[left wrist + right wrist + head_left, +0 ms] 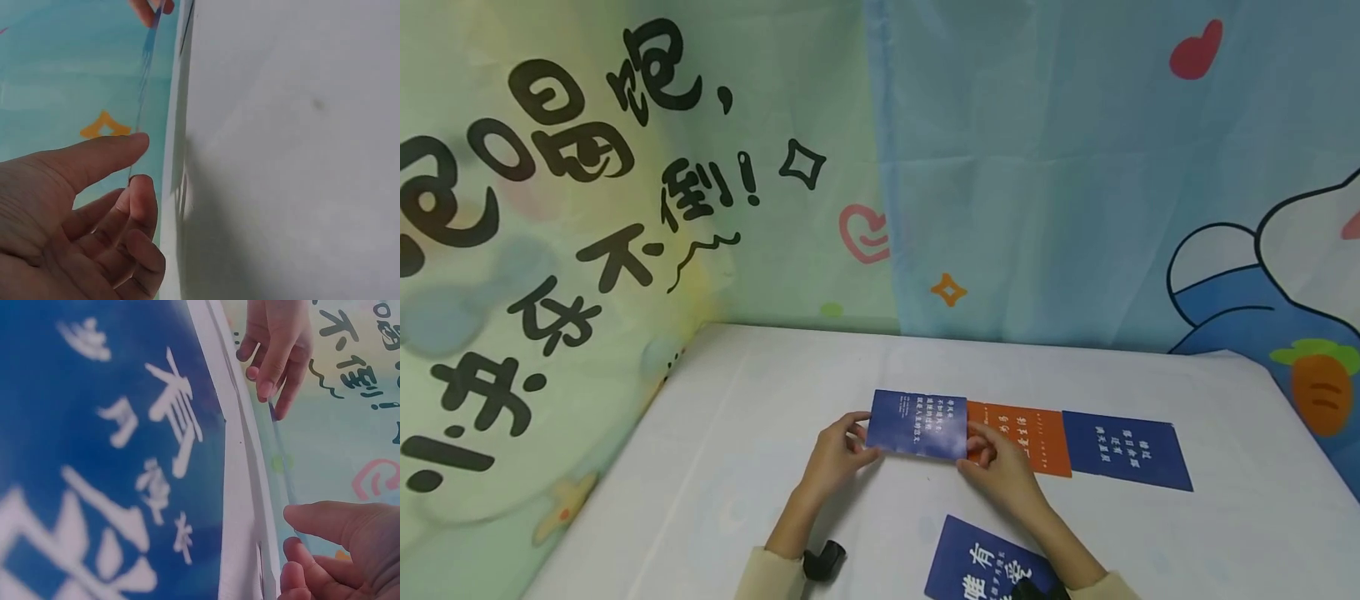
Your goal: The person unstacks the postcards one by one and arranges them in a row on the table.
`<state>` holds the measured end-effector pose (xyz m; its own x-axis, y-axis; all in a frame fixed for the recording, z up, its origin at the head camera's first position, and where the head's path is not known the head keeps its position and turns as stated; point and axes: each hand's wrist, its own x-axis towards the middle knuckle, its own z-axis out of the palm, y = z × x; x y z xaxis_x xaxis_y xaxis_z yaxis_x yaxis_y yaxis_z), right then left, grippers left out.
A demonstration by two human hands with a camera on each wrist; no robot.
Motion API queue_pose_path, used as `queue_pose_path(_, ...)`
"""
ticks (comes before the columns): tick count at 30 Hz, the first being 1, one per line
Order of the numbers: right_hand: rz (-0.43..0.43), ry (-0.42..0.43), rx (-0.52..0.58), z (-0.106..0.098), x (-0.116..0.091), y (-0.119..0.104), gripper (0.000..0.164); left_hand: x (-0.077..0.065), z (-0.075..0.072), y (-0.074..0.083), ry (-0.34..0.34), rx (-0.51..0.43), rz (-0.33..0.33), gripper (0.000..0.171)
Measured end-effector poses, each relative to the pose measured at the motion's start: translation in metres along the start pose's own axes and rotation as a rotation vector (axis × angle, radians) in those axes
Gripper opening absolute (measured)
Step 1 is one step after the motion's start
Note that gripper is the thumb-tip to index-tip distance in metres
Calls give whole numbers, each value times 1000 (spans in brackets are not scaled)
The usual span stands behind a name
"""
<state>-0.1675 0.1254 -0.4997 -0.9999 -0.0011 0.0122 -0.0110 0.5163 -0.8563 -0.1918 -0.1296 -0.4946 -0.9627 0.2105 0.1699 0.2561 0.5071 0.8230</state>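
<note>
Between my two hands is a blue card [917, 427] with white lettering, tilted up off the white table. My left hand [835, 457] pinches its left end between thumb and fingers, as the left wrist view also shows, where the hand [87, 212] holds the card's thin edge. At the opposite end my right hand [1006, 473] pinches the card; the right wrist view has it edge-on between that thumb and fingers [299, 553]. Behind the right hand lies an orange card [1051, 443], partly hidden by the fingers and the held card. Another blue card [1127, 450] adjoins it on the right.
A larger-lettered blue card [973, 554] lies on the table [715, 500] near me, partly covered by the right forearm and a black wrist device [1033, 589]. A similar black device [824, 561] sits at the left wrist. A printed curtain [1037, 167] hangs behind the table.
</note>
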Motion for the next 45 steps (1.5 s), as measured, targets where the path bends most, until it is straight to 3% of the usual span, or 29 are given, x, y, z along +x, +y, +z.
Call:
queue_pose_path(5,-19,-3,15,1,2,3,56,3,2,-4,6,-3,-8,49)
queue_pose_path(12,-49,-17,-30,0,1,2,43,8,6,-5,-5,47,-84,45)
queue_pose_path(28,-74,-25,-70,-2,2,2,26,12,6,-6,13,173,-84,41)
queue_pose_path(38,-102,-61,-119,-3,-3,0,25,11,7,-8,-3,129,-74,41)
queue_pose_path(45,-103,-129,-123,-7,-10,0,26,6,5,-9,-2,64,-120,42)
